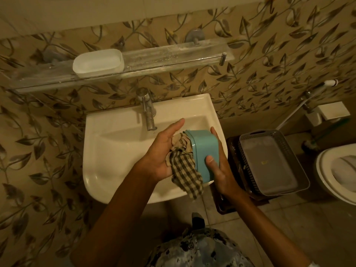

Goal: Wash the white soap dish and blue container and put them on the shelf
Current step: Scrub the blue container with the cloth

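The right hand (221, 170) grips the blue container (204, 149) over the sink (115, 151), thumb on its near side and fingers behind. The left hand (163, 153) holds a checked cloth (185, 170) bunched into the container's mouth, one finger straight. The soap dish (98, 63) sits on the shelf (173, 54).

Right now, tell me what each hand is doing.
Left hand: holding the checked cloth, pushed into the blue container.
Right hand: gripping the blue container.

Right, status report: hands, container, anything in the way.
Right hand grips blue container over the sink. Left hand holds checked cloth at its mouth. White soap dish already on shelf. No obstruction seen.
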Action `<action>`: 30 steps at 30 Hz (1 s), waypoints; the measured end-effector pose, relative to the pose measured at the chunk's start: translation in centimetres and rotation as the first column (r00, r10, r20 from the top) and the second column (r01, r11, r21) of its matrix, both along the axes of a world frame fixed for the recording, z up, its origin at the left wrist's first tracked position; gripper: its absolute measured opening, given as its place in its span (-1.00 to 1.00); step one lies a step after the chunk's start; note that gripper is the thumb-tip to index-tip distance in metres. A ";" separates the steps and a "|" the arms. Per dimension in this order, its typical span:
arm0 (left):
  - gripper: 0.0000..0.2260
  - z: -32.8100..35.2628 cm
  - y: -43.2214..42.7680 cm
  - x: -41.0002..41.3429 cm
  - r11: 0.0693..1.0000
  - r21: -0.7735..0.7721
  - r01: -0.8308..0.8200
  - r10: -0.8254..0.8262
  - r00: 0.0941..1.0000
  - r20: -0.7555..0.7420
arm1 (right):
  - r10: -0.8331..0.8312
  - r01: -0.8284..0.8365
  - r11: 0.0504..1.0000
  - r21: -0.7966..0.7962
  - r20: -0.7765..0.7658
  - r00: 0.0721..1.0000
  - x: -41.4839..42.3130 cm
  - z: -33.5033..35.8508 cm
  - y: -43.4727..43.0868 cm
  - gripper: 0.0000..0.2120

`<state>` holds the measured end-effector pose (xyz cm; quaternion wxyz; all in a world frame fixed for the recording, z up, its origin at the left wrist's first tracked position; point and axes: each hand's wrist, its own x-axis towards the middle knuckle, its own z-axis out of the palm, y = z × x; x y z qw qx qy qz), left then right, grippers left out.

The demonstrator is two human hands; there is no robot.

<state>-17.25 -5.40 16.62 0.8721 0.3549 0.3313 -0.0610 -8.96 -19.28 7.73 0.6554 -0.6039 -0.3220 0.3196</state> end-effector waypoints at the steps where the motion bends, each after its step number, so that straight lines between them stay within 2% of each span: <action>1: -0.45 -0.1 0.0 -0.1 0.996 0.084 0.021 -0.019 1.000 -0.020 | -0.002 0.001 1.000 0.010 0.021 1.000 -0.3 -0.4 -0.1 -0.30; 2: -0.41 -0.7 -0.1 -0.2 0.978 0.204 0.038 -0.023 0.997 -0.073 | 0.004 -0.005 1.000 0.011 0.046 0.999 -0.3 -0.8 -0.2 -0.29; 4: -0.40 -1.9 -0.6 -0.4 0.884 0.462 0.067 0.020 0.983 -0.181 | 0.058 -0.055 0.998 -0.034 0.089 0.994 0.0 -1.6 0.0 -0.25; 6: -0.57 -2.9 -0.6 -0.4 0.776 0.625 0.086 0.032 0.984 -0.174 | 0.105 -0.105 0.989 -0.102 -0.004 0.994 0.5 -2.1 0.5 -0.11; 7: -0.66 -3.0 -0.5 -0.4 0.723 0.682 0.108 -0.002 0.988 -0.154 | 0.091 -0.113 0.985 -0.127 -0.166 0.982 0.9 -2.2 0.8 -0.01; 8: -0.67 -3.0 -0.4 -0.3 0.665 0.735 0.134 -0.048 0.989 -0.137 | 0.057 -0.118 0.984 -0.136 -0.387 0.920 1.5 -2.3 1.3 0.08; 10: -0.68 -2.9 -0.1 -0.3 0.547 0.814 0.195 -0.170 0.978 -0.120 | 0.049 -0.168 0.982 -0.087 -0.741 0.669 3.0 -2.3 2.1 0.14; 11: -0.70 -3.1 0.0 -0.3 0.495 0.839 0.227 -0.231 0.965 -0.125 | 0.075 -0.212 0.976 -0.054 -0.826 0.558 3.7 -2.0 2.4 0.08; 12: -0.73 -3.3 -0.1 -0.4 0.440 0.855 0.273 -0.292 0.944 -0.152 | 0.089 -0.253 0.966 -0.043 -0.867 0.490 4.3 -1.6 2.7 -0.01; 14: -0.75 -3.5 -0.7 -0.7 0.343 0.870 0.354 -0.383 0.899 -0.215 | 0.031 -0.294 0.950 -0.110 -0.899 0.437 5.2 -1.1 3.5 -0.23; 16: -0.57 -4.4 -1.2 -1.0 0.308 0.878 0.367 -0.416 0.882 -0.222 | -0.026 -0.298 0.938 -0.176 -0.895 0.445 5.5 -0.8 4.2 -0.44; 18: -0.53 -4.3 -1.3 -1.1 0.309 0.865 0.396 -0.441 0.865 -0.238 | -0.032 -0.284 0.940 -0.189 -0.877 0.480 5.2 -0.8 4.8 -0.61; 20: -0.58 -4.1 -1.1 -1.2 0.339 0.840 0.424 -0.483 0.844 -0.232 | -0.028 -0.259 0.948 -0.185 -0.859 0.511 4.5 -0.9 5.0 -0.67; 21: -0.63 -4.2 -0.8 -1.4 0.389 0.820 0.421 -0.489 0.848 -0.204 | -0.011 -0.236 0.959 -0.157 -0.852 0.523 4.2 -0.9 5.1 -0.66; 23: -0.76 -3.6 -0.4 -1.6 0.559 0.730 0.394 -0.456 0.881 -0.127 | 0.025 -0.160 0.984 -0.078 -0.829 0.558 3.7 -1.0 5.3 -0.58; 26: -0.83 -3.6 0.5 -1.8 0.778 0.557 0.290 -0.310 0.949 -0.061 | 0.019 -0.084 0.995 -0.046 -0.762 0.647 3.0 -1.1 5.3 -0.53; 28: -0.73 -3.6 1.0 -1.8 0.864 0.459 0.207 -0.219 0.975 -0.028 | 0.013 -0.069 0.997 -0.045 -0.741 0.671 2.7 -1.2 5.3 -0.46; 30: -0.49 -3.9 1.3 -1.8 0.918 0.378 0.122 -0.116 0.992 -0.040 | 0.016 -0.058 0.998 -0.032 -0.725 0.689 2.6 -1.0 5.3 -0.44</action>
